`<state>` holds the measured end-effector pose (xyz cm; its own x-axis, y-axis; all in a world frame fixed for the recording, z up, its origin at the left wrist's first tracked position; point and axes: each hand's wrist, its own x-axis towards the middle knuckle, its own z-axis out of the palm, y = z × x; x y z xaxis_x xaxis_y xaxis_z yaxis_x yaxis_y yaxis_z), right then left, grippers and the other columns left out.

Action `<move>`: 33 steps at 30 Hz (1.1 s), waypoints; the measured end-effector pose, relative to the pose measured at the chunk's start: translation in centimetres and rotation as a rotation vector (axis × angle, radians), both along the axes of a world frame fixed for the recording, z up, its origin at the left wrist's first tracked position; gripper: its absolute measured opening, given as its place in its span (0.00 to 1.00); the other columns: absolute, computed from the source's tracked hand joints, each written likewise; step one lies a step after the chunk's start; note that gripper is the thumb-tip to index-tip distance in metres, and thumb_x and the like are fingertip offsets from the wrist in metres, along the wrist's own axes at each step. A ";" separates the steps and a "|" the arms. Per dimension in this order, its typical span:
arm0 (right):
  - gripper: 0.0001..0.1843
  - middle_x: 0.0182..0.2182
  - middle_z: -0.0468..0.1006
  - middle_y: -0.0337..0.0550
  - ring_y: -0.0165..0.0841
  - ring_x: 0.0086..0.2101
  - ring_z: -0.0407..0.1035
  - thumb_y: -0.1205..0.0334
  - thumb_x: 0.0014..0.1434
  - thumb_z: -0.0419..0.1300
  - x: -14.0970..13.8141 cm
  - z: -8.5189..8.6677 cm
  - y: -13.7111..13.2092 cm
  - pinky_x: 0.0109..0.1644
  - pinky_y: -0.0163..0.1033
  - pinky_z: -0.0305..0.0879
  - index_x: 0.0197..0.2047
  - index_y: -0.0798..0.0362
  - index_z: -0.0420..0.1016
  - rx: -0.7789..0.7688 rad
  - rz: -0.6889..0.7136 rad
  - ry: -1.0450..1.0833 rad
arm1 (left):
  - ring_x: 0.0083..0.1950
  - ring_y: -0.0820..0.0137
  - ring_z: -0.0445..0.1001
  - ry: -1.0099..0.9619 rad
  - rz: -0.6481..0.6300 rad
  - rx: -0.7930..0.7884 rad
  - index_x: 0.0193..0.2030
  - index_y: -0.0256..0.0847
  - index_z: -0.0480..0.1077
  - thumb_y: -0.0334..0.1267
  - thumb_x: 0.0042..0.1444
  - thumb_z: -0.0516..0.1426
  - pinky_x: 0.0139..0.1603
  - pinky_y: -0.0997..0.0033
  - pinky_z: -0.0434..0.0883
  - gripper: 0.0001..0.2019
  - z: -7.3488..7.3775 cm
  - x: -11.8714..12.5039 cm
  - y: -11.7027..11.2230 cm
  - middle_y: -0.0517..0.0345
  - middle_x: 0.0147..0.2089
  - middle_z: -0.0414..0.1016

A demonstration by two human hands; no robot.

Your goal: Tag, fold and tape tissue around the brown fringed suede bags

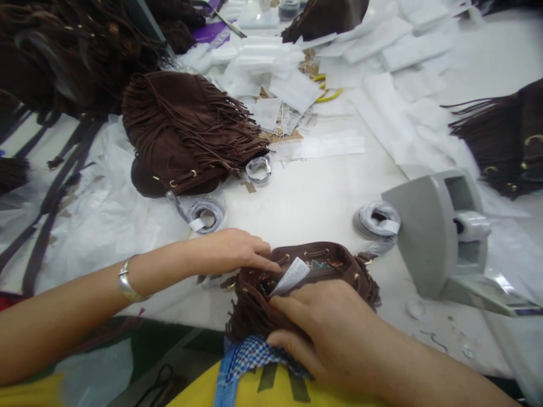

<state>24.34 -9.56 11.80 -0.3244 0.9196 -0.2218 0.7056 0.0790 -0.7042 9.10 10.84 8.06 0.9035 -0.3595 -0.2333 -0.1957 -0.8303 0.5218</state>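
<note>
While a brown fringed bag (305,282) is held at the near table (314,198) edge, its mouth is pinched by the left hand (229,251) and its near side by the right hand (326,328); a white tag (292,275) shows inside. Far left lies a second bag (186,130); tape rolls (207,215) and a grey dispenser (441,232) stand around. White sheets (382,39) cover the far table.
</note>
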 end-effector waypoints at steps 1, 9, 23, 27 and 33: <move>0.15 0.31 0.79 0.40 0.34 0.31 0.71 0.50 0.68 0.52 0.0 0.1 0.0 0.33 0.38 0.57 0.38 0.51 0.72 -0.001 0.032 0.016 | 0.42 0.68 0.73 -0.040 -0.033 0.004 0.62 0.56 0.67 0.29 0.64 0.53 0.39 0.72 0.66 0.22 -0.2 0.6 0.0 0.57 0.43 0.76; 0.16 0.30 0.74 0.38 0.30 0.31 0.65 0.56 0.69 0.53 0.3 -1.1 -1.0 0.36 0.38 0.59 0.30 0.53 0.70 0.300 0.302 0.210 | 0.38 0.70 0.73 -0.114 -0.053 0.030 0.50 0.51 0.74 0.31 0.67 0.50 0.39 0.71 0.65 0.15 -2.9 1.8 0.4 0.58 0.36 0.76; 0.21 0.38 0.80 0.45 0.34 0.40 0.73 0.45 0.64 0.58 5.2 0.8 -0.8 0.53 0.45 0.63 0.50 0.53 0.75 0.269 0.056 0.028 | 0.65 0.64 0.66 0.012 0.327 -0.357 0.60 0.50 0.70 0.26 0.64 0.50 0.66 0.60 0.63 0.22 3.5 -1.1 -1.2 0.52 0.65 0.68; 0.19 0.34 0.80 0.44 0.35 0.38 0.75 0.46 0.64 0.59 7.2 -1.0 -1.6 0.63 0.52 0.56 0.45 0.53 0.77 0.238 -0.076 -0.137 | 0.58 0.64 0.72 0.107 0.339 -0.386 0.65 0.47 0.65 0.37 0.66 0.53 0.62 0.64 0.65 0.20 3.8 -3.5 -1.5 0.52 0.58 0.75; 0.22 0.27 0.80 0.43 0.32 0.31 0.74 0.45 0.67 0.55 8.0 -4.6 -1.8 0.63 0.50 0.58 0.33 0.54 0.77 0.279 -0.250 -0.410 | 0.43 0.64 0.71 -0.036 0.546 -0.008 0.37 0.40 0.76 0.54 0.59 0.59 0.48 0.64 0.68 0.18 -2.3 -4.9 -1.2 0.53 0.36 0.75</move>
